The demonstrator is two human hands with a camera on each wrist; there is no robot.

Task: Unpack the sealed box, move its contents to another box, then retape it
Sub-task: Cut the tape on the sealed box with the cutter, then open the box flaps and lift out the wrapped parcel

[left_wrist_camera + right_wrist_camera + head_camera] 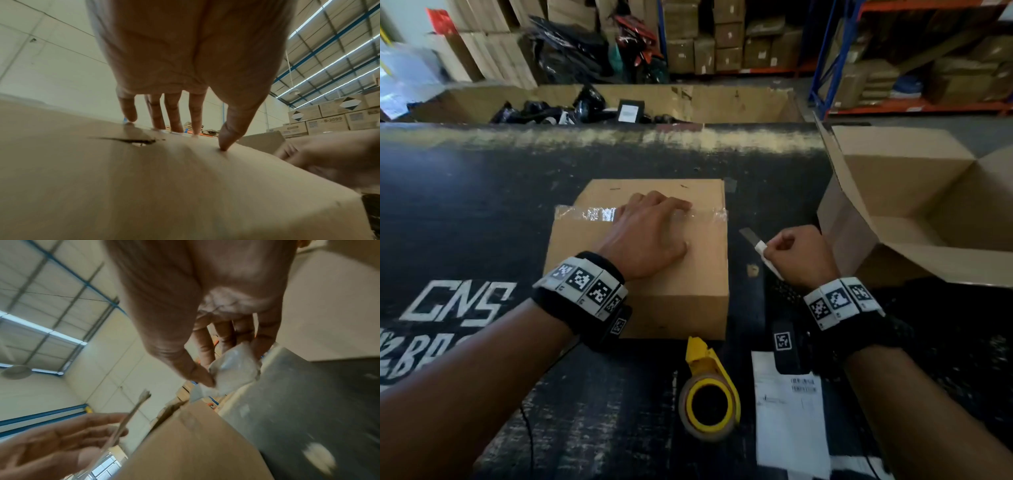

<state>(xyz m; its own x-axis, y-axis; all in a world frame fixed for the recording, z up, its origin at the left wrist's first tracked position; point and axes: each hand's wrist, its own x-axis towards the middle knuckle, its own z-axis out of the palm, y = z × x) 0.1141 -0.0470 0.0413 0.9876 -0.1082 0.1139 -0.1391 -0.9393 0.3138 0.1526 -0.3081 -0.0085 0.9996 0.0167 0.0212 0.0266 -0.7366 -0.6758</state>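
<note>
While taped: sealed box, closed.

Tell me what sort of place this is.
Most likely a warehouse packing area: metal shelving stacked with cartons, a dark worktable holding a sealed box, and a tape dispenser.

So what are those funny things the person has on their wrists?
Each bare forearm wears a thick black wrist strap. Around the left wrist strap and the right wrist strap runs a row of white blocks printed with black-and-white square codes, like pixel puzzles. A small black tab with one more code hangs under each. A thin black cable trails below the left arm. No sleeves or gloves show.
</note>
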